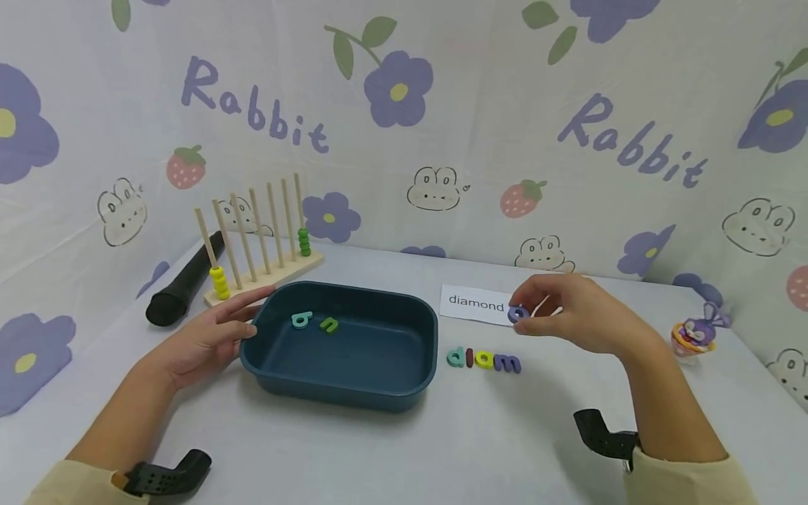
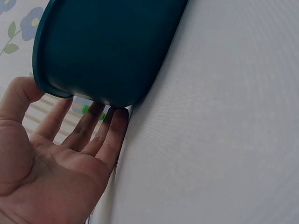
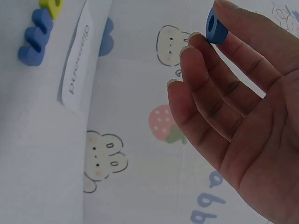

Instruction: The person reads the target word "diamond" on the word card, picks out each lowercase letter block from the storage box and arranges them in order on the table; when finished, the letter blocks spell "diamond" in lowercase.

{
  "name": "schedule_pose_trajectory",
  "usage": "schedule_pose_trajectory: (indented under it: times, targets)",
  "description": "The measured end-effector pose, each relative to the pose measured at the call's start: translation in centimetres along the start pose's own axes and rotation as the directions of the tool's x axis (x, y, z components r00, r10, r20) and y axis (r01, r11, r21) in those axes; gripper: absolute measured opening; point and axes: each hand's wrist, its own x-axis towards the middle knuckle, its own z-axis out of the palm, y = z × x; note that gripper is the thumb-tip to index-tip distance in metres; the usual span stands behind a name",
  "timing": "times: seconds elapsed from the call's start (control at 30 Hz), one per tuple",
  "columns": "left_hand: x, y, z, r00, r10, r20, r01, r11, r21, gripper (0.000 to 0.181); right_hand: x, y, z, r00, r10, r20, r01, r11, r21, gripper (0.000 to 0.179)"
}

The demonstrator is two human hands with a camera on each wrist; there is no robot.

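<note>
Left hand [image 1: 205,342] grips our blue tray [image 1: 360,359], likely for steadiness; right hand [image 1: 581,314] edge-pinches letter o [image 3: 220,34], probably so we see its face.

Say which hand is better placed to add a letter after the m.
Right, probably: the right hand pinches a letter o near the m, while the left hand touches the tray, farther away.

Blue-purple letter o [image 3: 220,35] pinched near "diamond" card [image 1: 476,306], coloured "diam" letters [image 1: 492,360] below, blue tray [image 1: 353,354] left
</note>
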Motion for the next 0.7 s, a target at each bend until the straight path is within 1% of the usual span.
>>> schedule_pose_trajectory:
  times: [0.27, 0.47, 0.7]
  targets:
    - [0.1, -0.1, -0.2, 1.000, 0.007, 0.009, -0.007, 1.000, 0.015, 0.069, -0.8, 1.7, 0.2, 0.997, 0.069, 0.045, -0.069, 0.998, 0.005, 0.034]
    - [0.3, -0.1, -0.3, 1.000, 0.008, 0.012, -0.008, 1.000, 0.014, 0.069, -1.2, 3.3, 0.8, 0.994, 0.090, 0.064, -0.092, 0.995, 0.029, 0.034]
    - [0.2, -0.1, -0.2, 1.000, 0.002, 0.001, -0.002, 0.999, 0.032, 0.069, -1.1, 4.7, 1.5, 0.989, 0.113, 0.092, -0.118, 0.992, 0.047, 0.033]
